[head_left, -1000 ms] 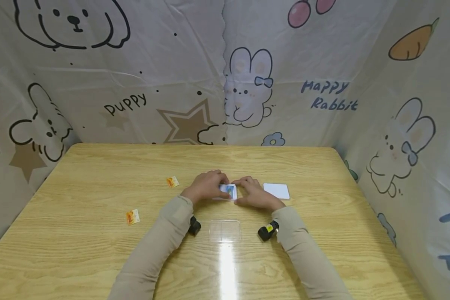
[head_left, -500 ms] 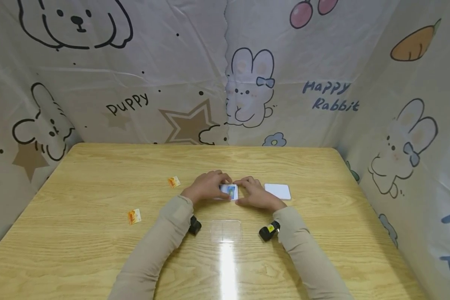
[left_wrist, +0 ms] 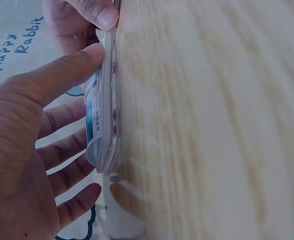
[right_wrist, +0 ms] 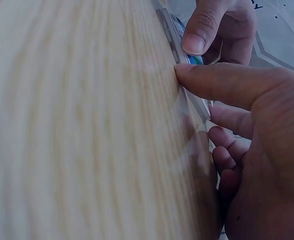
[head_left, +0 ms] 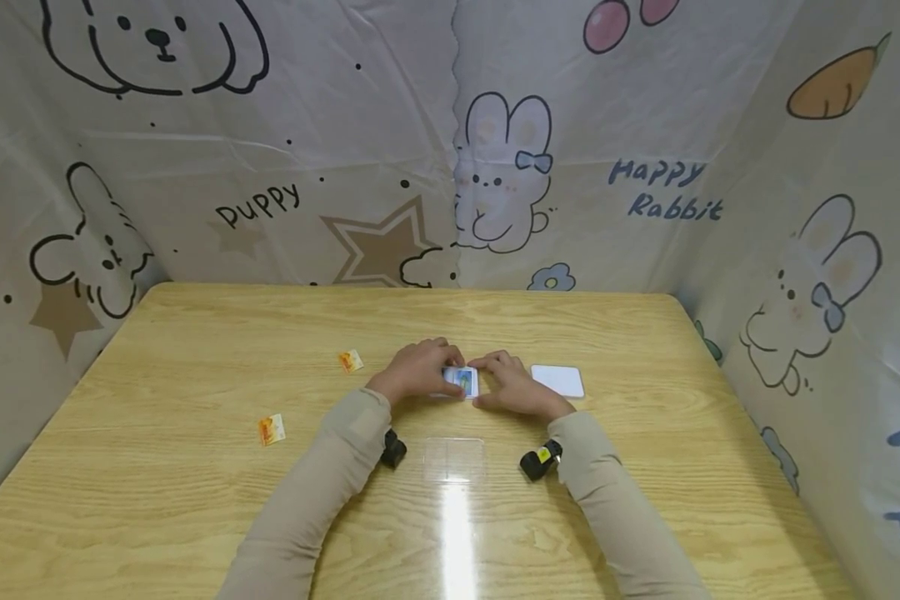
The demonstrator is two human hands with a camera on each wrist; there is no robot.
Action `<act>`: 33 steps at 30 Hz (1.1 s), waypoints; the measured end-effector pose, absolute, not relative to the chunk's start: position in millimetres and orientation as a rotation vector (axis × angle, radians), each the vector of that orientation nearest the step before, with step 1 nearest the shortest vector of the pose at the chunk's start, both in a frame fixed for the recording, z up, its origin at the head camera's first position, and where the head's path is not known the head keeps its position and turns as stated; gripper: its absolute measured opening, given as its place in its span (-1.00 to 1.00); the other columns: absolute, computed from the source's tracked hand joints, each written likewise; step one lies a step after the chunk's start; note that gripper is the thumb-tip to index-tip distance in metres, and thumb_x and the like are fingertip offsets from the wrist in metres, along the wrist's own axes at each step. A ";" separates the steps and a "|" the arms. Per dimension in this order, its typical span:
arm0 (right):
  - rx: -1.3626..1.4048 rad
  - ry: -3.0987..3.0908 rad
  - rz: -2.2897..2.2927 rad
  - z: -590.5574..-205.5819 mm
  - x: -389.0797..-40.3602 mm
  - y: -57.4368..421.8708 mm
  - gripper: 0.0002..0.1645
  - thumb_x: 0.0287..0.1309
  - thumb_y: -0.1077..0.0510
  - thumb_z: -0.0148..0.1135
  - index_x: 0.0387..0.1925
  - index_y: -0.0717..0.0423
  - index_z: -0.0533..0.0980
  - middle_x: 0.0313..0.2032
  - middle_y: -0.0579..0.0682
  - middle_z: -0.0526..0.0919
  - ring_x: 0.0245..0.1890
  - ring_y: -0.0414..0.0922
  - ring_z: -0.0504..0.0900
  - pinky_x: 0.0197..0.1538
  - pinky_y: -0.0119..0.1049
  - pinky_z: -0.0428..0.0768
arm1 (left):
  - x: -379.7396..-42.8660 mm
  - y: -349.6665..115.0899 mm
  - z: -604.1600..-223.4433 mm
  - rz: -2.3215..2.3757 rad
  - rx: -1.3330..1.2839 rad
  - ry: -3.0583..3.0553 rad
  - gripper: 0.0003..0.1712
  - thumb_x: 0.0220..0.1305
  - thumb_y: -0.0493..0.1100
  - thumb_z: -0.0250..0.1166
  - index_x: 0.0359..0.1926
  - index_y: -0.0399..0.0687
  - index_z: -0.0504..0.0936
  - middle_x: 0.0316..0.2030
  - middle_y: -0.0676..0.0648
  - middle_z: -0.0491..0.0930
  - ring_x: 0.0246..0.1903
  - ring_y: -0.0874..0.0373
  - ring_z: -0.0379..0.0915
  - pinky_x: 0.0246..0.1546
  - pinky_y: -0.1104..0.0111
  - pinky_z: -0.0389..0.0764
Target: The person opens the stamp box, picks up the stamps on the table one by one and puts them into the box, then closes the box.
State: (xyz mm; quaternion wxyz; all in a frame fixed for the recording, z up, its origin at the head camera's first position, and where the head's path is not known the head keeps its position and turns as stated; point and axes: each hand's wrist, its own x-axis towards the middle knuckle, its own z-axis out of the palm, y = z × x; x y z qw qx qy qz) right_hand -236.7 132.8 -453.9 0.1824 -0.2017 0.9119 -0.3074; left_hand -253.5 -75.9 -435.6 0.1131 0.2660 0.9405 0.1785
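Note:
On the table between both hands lies a shallow clear plastic case [left_wrist: 107, 145] with a small stack of printed cards [head_left: 465, 382] in it; a blue picture shows on top. My left hand [head_left: 420, 369] spans the stack from its left side, thumb on the near edge and fingers on the far edge. At the right end, my right hand [head_left: 516, 388] holds the case by its near and far edges between thumb and index finger. The right thumb's fingertip [right_wrist: 187, 72] sits low beside the tabletop. The left palm covers the case's left part in the head view.
Right of the hands lies a white rectangular piece [head_left: 558, 381]. A clear flat plastic piece [head_left: 453, 460] lies nearer, between the forearms. Two small orange-and-white packets, one at the back [head_left: 350, 361] and one nearer [head_left: 272, 429], lie to the left. Printed fabric [head_left: 390, 150] surrounds the table.
The head view shifts slightly. Both hands stay at the case, and the card stack looks more evenly lined up than a second ago.

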 end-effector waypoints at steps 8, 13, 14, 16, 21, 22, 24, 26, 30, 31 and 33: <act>-0.550 2.574 -0.874 -458.3 -236.6 132.1 -0.25 0.12 -0.04 0.35 0.34 -0.10 0.32 0.30 0.12 0.24 0.29 0.12 0.17 0.30 0.20 0.20 | -252.5 -76.7 -437.7 0.529 0.761 2.751 -0.42 0.04 0.21 0.43 0.04 0.06 0.60 -0.06 0.01 0.55 -0.22 0.17 0.44 -0.20 0.30 0.48; -0.560 2.573 -0.862 -460.4 -237.6 132.6 -0.23 0.12 -0.05 0.34 0.35 -0.11 0.31 0.30 0.12 0.24 0.30 0.13 0.16 0.31 0.20 0.20 | -251.8 -78.1 -437.1 0.550 0.749 2.741 -0.38 0.05 0.21 0.43 0.09 0.05 0.58 0.00 -0.02 0.57 -0.08 0.10 0.50 -0.10 0.24 0.53; -0.563 2.574 -0.862 -460.6 -237.8 132.7 -0.24 0.13 -0.05 0.34 0.35 -0.11 0.31 0.30 0.13 0.24 0.30 0.13 0.17 0.30 0.20 0.20 | -251.7 -78.6 -436.9 0.561 0.745 2.736 -0.37 0.05 0.21 0.43 0.10 0.05 0.57 0.00 -0.03 0.57 -0.06 0.09 0.51 -0.08 0.22 0.53; -0.562 2.574 -0.861 -460.7 -238.0 132.7 -0.23 0.13 -0.05 0.34 0.36 -0.12 0.30 0.30 0.12 0.24 0.30 0.13 0.16 0.31 0.19 0.19 | -252.0 -79.9 -437.0 0.580 0.739 2.730 -0.37 0.06 0.20 0.42 0.11 0.04 0.57 0.00 -0.04 0.57 -0.04 0.08 0.51 -0.05 0.20 0.53; -0.575 2.574 -0.865 -460.2 -237.9 132.3 -0.24 0.14 -0.03 0.32 0.36 -0.09 0.29 0.31 0.12 0.23 0.30 0.13 0.16 0.31 0.18 0.20 | -252.3 -86.4 -435.0 0.638 0.708 2.717 -0.36 0.09 0.20 0.41 0.14 0.04 0.55 0.02 -0.05 0.58 0.01 0.06 0.51 0.04 0.15 0.51; -0.578 2.574 -0.867 -460.3 -237.9 132.0 -0.24 0.15 -0.02 0.32 0.36 -0.08 0.29 0.31 0.12 0.23 0.30 0.13 0.16 0.31 0.18 0.20 | -252.3 -88.3 -433.8 0.653 0.702 2.715 -0.36 0.09 0.20 0.40 0.15 0.04 0.54 0.03 -0.06 0.57 0.02 0.05 0.51 0.06 0.14 0.51; -0.580 2.577 -0.869 -460.7 -238.1 131.6 -0.24 0.15 -0.01 0.32 0.36 -0.07 0.29 0.31 0.12 0.23 0.30 0.13 0.17 0.31 0.18 0.21 | -252.3 -93.0 -430.6 0.690 0.683 2.705 -0.36 0.10 0.20 0.39 0.16 0.04 0.54 0.06 -0.07 0.57 0.05 0.03 0.51 0.09 0.11 0.50; -0.572 2.581 -0.870 -461.3 -238.3 131.1 -0.23 0.14 -0.02 0.32 0.37 -0.07 0.29 0.31 0.11 0.23 0.30 0.12 0.17 0.32 0.16 0.20 | -252.9 -98.8 -427.6 0.721 0.664 2.696 -0.36 0.12 0.19 0.38 0.17 0.03 0.53 0.07 -0.07 0.57 0.05 0.01 0.50 0.09 0.09 0.50; -0.562 2.595 -0.862 -461.3 -238.3 130.6 -0.22 0.14 -0.02 0.33 0.37 -0.06 0.28 0.31 0.11 0.23 0.30 0.10 0.17 0.33 0.14 0.20 | -255.1 -111.2 -423.4 0.774 0.622 2.690 -0.36 0.13 0.19 0.38 0.18 0.03 0.52 0.08 -0.08 0.55 0.05 0.01 0.49 0.07 0.09 0.50; -0.558 2.600 -0.856 -461.0 -238.2 130.7 -0.21 0.14 -0.02 0.33 0.37 -0.05 0.28 0.31 0.11 0.23 0.30 0.10 0.17 0.34 0.13 0.20 | -255.7 -114.0 -422.8 0.787 0.614 2.691 -0.36 0.13 0.19 0.38 0.18 0.03 0.52 0.09 -0.08 0.55 0.05 0.01 0.48 0.08 0.08 0.50; -0.553 2.603 -0.854 -459.8 -237.7 130.8 -0.21 0.14 -0.01 0.33 0.37 -0.04 0.27 0.31 0.12 0.23 0.30 0.10 0.17 0.34 0.13 0.20 | -256.7 -119.7 -421.7 0.818 0.596 2.692 -0.35 0.12 0.18 0.38 0.18 0.02 0.53 0.09 -0.10 0.54 0.05 -0.01 0.47 0.08 0.07 0.49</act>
